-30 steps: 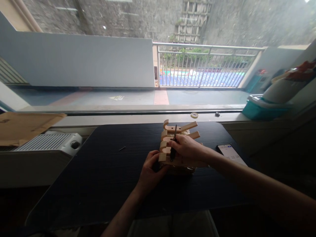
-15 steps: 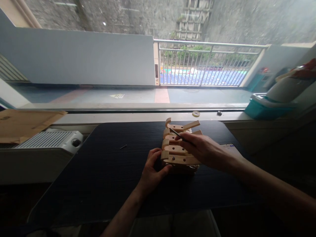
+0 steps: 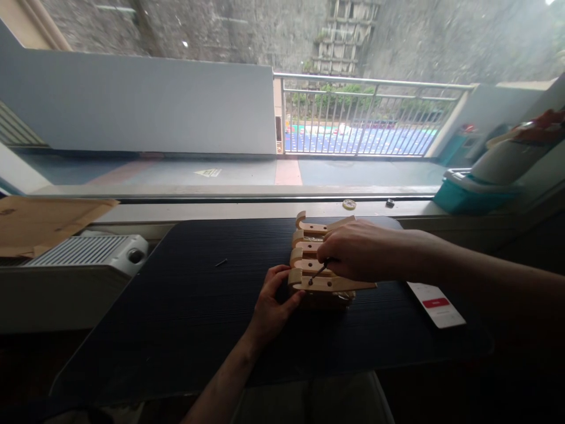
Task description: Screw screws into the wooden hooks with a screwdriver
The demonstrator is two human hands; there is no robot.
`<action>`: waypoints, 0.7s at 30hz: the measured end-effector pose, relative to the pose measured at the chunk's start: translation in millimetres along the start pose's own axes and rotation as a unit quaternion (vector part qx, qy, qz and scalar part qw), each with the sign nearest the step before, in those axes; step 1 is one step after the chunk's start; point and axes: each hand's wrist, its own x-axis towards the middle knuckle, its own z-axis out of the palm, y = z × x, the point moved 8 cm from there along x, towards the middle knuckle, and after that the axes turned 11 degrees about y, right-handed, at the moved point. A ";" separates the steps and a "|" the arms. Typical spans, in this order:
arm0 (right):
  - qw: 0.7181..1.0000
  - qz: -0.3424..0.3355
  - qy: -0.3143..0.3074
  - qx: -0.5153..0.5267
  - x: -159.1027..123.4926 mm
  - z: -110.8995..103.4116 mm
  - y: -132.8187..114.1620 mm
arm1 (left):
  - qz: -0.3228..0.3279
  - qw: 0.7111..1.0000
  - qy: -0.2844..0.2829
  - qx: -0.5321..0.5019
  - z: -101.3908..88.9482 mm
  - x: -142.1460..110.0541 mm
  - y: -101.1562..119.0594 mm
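Several pale wooden hooks (image 3: 316, 283) lie side by side, each with a curled end at the left and dark holes along its flat part. Beneath them is a block with clear plastic wrap (image 3: 342, 299). My left hand (image 3: 274, 300) grips the curled left end of the nearest hook, thumb in front and fingers behind. In my closed right hand (image 3: 346, 250) is a thin dark metal rod tool (image 3: 318, 273), slanting down to a screw head (image 3: 310, 282) in that hook's left hole. My fingers hide the tool's upper part.
A loose screw (image 3: 221, 262) lies on the black table (image 3: 194, 318), left of the hooks. A phone (image 3: 436, 304) rests at the right. On the windowsill are a tape roll (image 3: 349, 204), a small dark object (image 3: 389, 203) and a teal box (image 3: 463, 193). Cardboard (image 3: 48, 221) covers part of a radiator (image 3: 88, 252).
My right hand has swung the tool's tip from the far hooks toward me, down to the screw in the nearest hook. More of the phone shows. My left hand stays in place.
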 end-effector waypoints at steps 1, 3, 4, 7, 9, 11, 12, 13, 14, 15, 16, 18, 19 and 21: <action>1.000 -0.004 0.005 0.004 1.9 -0.2 -1.4 | -0.002 1.000 0.000 -0.001 0.0 0.1 0.3; 1.000 -0.001 0.004 0.007 3.9 0.4 -2.1 | -0.007 1.000 0.001 -0.003 -0.3 0.4 1.0; 1.000 0.003 0.000 0.007 4.3 0.8 -2.3 | -0.009 1.000 0.001 -0.004 -0.3 0.5 1.4; 1.000 0.004 -0.008 0.005 4.8 0.1 -3.6 | -0.009 1.000 0.003 -0.006 -0.9 0.8 3.1; 1.000 0.005 -0.013 0.000 5.7 -0.4 -3.9 | -0.007 1.000 0.003 -0.006 -1.0 0.8 3.5; 1.000 0.005 -0.014 -0.013 7.4 -0.8 -4.5 | -0.002 1.000 0.005 -0.008 -1.5 0.7 3.6; 1.000 0.001 -0.013 -0.018 8.6 -1.3 -5.7 | 0.000 1.000 0.006 -0.011 -1.7 0.5 3.6; 1.000 -0.005 -0.014 -0.024 9.8 -1.5 -7.9 | 0.002 1.000 0.007 -0.015 -1.9 0.5 3.5; 0.999 -0.013 -0.019 -0.031 11.2 -1.3 -11.1 | 0.002 1.000 0.008 -0.019 -2.0 0.4 3.3; 0.999 -0.022 -0.025 -0.038 12.5 -1.2 -15.4 | 0.000 1.000 0.009 -0.021 -2.2 0.4 3.0; 0.998 -0.029 -0.032 -0.043 14.1 -1.3 -20.0 | -0.004 1.000 0.009 -0.021 -2.3 0.5 2.6; 0.998 -0.037 -0.040 -0.043 17.8 -3.3 -30.1 | -0.013 1.000 0.010 -0.018 -2.4 0.8 1.9; 0.998 -0.034 -0.044 -0.039 19.8 -4.3 -34.0 | -0.017 1.000 0.009 -0.016 -2.2 0.9 1.8; 0.998 -0.027 -0.054 -0.036 23.1 -4.9 -37.6 | -0.018 1.000 0.005 -0.019 -1.5 1.0 2.2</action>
